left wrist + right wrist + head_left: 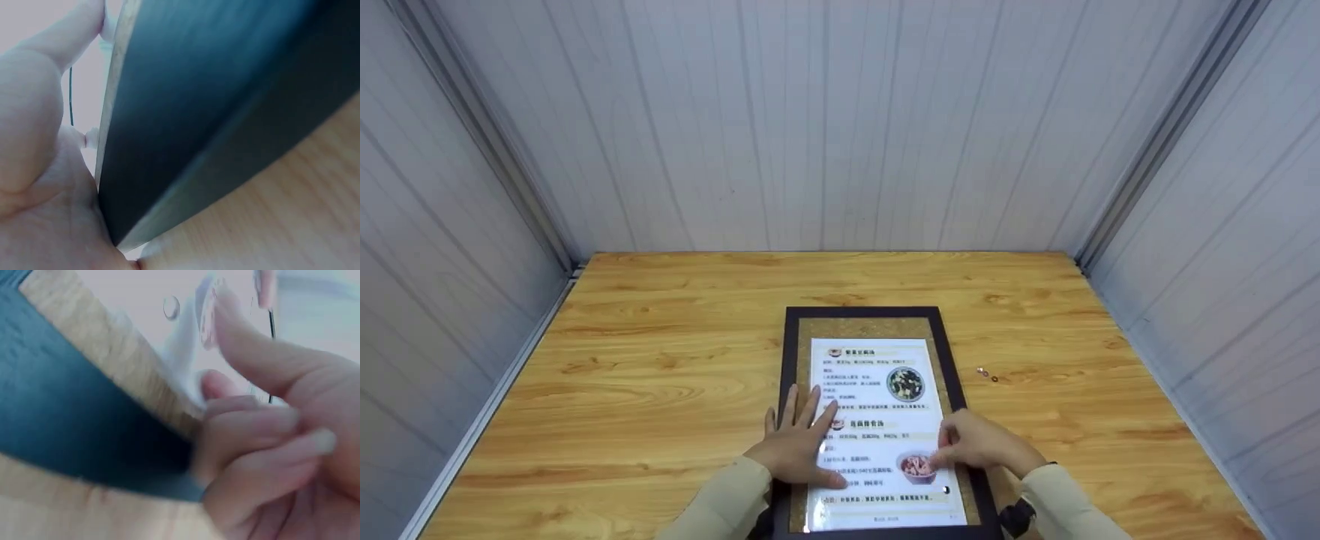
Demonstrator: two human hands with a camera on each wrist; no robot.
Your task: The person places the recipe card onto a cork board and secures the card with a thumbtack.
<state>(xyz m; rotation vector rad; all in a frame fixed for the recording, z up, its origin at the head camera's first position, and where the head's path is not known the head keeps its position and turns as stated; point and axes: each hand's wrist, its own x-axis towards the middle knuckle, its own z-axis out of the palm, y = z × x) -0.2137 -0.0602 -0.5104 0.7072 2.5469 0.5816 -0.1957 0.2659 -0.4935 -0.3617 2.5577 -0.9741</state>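
A white printed sheet point(877, 360) with recipe-like text and two bowl pictures lies on a dark-framed cork board point(867, 328). My left hand point(799, 448) rests spread over the sheet's left side and the board's left frame; in the left wrist view the dark frame point(185, 112) runs beside the palm. Near the lower bowl picture, my right hand point(979, 442) pinches the sheet's right edge. In the right wrist view the thumb point(253, 349) lies on top, with a fingertip at the bent edge. A small ring point(171, 308) lies on the sheet nearby.
Right of the board, a few tiny ring-like pieces point(994, 379) lie on the wooden table point(675, 337). Pale panel walls point(825, 135) enclose the table at the back and both sides.
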